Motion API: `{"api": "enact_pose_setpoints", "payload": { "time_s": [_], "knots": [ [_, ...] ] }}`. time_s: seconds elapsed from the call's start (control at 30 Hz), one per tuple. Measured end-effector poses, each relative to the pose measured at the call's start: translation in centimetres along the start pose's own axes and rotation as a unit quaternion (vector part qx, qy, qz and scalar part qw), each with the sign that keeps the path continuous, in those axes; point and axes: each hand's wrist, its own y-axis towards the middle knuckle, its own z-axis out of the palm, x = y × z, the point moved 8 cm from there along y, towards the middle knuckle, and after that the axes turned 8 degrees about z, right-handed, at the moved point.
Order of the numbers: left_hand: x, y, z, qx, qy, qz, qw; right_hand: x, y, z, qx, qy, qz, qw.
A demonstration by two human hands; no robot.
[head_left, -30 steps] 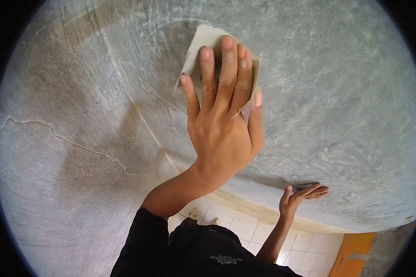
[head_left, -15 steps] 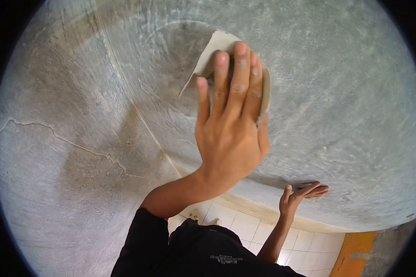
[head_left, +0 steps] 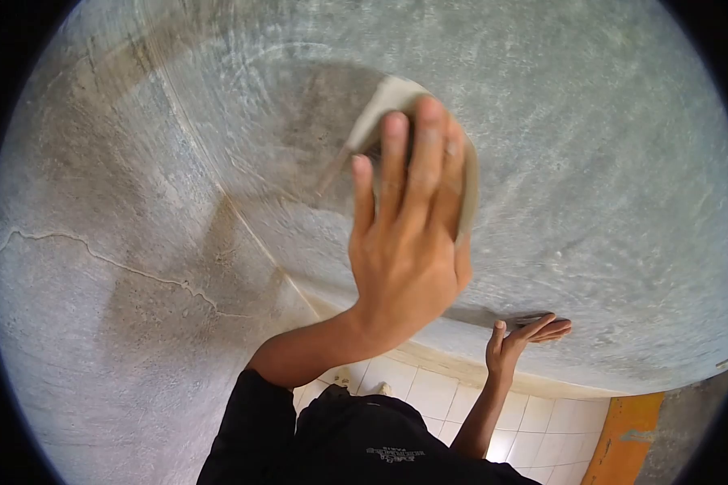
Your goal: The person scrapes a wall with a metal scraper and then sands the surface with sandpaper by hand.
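Note:
My left hand (head_left: 408,250) presses a sheet of sandpaper (head_left: 396,95), pale on its back, against the grey wall (head_left: 590,162). Its fingers lie stretched over the sheet, whose curved edge shows between them and the thumb. The fingers cover most of the sheet, and its rough side is out of sight. Lower down to the right, my right hand (head_left: 519,339) rests with its fingers straight and its thumb apart. It touches the same wall and has nothing in it.
On the left a second wall (head_left: 97,388) meets this one at a corner line (head_left: 243,214). A thin crack (head_left: 129,271) runs across it. White floor tiles (head_left: 433,392) lie below, and an orange door frame (head_left: 623,440) stands at the lower right.
My left hand has slid slightly downward on the wall with the sandpaper and is somewhat blurred. My right hand stays against the wall.

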Motion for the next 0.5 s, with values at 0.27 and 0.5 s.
{"api": "enact_pose_setpoints", "payload": {
  "time_s": [0.27,0.5],
  "knots": [
    [-0.4,-0.2,0.1,0.003,-0.043,0.014,0.999,0.0,0.0,0.0,0.005,-0.004,0.002,1.000],
    [-0.1,-0.6,0.4,-0.035,-0.078,0.034,0.996,0.0,0.0,0.1,0.006,-0.008,0.003,1.000]
  ]
}}
